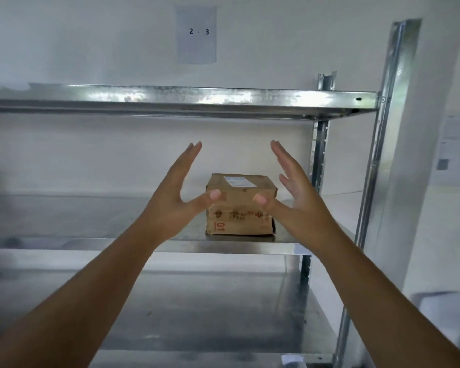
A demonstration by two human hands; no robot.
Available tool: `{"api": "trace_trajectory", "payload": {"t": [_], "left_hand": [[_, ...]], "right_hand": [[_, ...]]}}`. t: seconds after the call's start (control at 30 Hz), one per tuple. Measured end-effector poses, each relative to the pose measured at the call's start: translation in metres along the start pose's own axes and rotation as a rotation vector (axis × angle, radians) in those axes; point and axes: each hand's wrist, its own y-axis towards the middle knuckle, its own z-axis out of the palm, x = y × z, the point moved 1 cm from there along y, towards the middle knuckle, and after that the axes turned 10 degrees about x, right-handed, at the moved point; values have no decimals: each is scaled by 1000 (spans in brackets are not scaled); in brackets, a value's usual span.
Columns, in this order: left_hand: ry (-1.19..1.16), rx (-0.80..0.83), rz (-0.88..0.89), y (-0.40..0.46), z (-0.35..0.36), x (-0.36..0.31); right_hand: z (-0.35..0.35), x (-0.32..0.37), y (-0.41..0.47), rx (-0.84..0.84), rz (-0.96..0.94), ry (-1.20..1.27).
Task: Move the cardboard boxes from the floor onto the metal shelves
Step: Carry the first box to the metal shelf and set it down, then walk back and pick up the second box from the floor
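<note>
A small brown cardboard box (241, 204) with a white label on top and red print on its front stands on the middle metal shelf (223, 245), towards the right end. My left hand (175, 200) is held up in front of the box's left side, fingers spread and pointing up, holding nothing. My right hand (295, 197) mirrors it in front of the box's right side, also spread and holding nothing. Both thumbs overlap the box's front in the picture; whether they touch it I cannot tell.
An upper metal shelf (186, 100) runs across above the box, and a lower shelf (170, 309) lies beneath. Steel uprights (383, 155) stand at the right. A paper sheet marked "2 - 3" (197, 34) hangs on the white wall.
</note>
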Motion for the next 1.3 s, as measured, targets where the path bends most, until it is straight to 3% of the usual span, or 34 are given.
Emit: {"api": "trace_trajectory", "payload": {"t": [0.27,0.7,1.3], "left_hand": [[51,0,26,-61,-24,-40],[-46,45,145,-162,-88,-49],[-75,185,282,-266,-61,-145]], "right_hand": [[16,41,-40,29,-77,30],[96,148,-110,-35,19,-75],[79,257,-256,-76,47,-125]]}}
